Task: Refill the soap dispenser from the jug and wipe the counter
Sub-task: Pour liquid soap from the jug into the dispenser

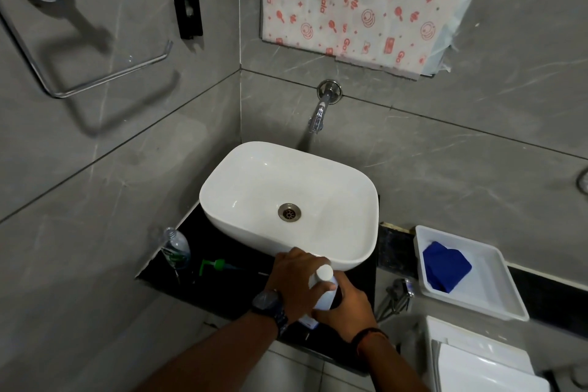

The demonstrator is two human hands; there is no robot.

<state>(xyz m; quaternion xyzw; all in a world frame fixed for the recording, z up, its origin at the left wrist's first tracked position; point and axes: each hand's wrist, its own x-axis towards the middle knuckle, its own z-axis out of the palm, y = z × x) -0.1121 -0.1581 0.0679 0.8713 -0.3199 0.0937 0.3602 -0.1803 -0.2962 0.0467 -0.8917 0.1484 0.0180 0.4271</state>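
A white jug (324, 288) with a white cap stands on the black counter (222, 283) in front of the basin. My left hand (294, 280) wraps it from the left and my right hand (345, 309) grips it from the right. The clear soap dispenser bottle (176, 248) stands open-necked at the counter's left end. Its green pump head (216, 265) lies on the counter beside it. A folded blue cloth (445, 266) lies in a white tray (496, 293) at the right.
A white basin (251, 181) fills most of the counter, under a wall tap (319, 114). A chrome spray handle (397, 294) hangs right of the counter. A white toilet tank (477, 360) is at bottom right. A towel ring (95, 83) is on the left wall.
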